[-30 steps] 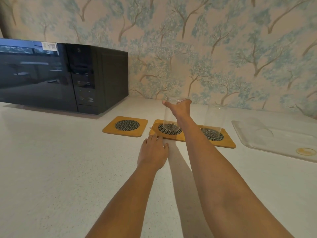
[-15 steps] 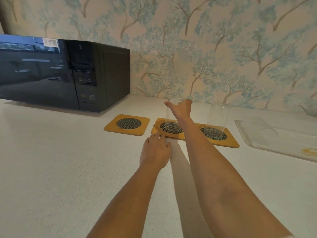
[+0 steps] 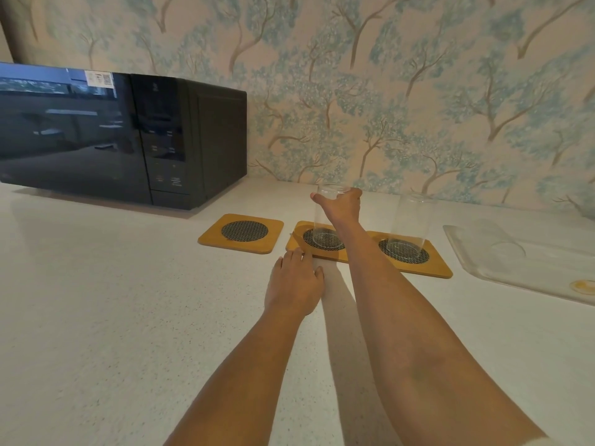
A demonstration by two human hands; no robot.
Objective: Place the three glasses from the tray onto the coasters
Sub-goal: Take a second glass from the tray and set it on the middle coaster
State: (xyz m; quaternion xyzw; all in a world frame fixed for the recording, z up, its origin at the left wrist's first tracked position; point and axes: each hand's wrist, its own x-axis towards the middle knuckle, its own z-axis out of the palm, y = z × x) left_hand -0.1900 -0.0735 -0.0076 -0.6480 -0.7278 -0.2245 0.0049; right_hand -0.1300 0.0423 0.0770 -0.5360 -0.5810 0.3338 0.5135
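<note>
Three yellow coasters with dark mesh centres lie in a row on the white counter. The left coaster [image 3: 240, 232] is bare. A clear glass [image 3: 323, 220] stands on the middle coaster [image 3: 297, 240], and my right hand [image 3: 342, 207] grips it near the rim. Another clear glass [image 3: 410, 225] stands alone on the right coaster [image 3: 434, 268]. My left hand [image 3: 294, 281] rests flat on the counter, fingertips at the middle coaster's front edge. A translucent tray [image 3: 467, 249] lies to the right with a faint glass shape [image 3: 508, 247] on it.
A black microwave [image 3: 122, 136] stands at the back left against the patterned wall. A small yellow round mark [image 3: 582, 286] shows on the tray near the right edge.
The glass in my right hand has settled down onto the middle coaster. My left hand stays where it was.
</note>
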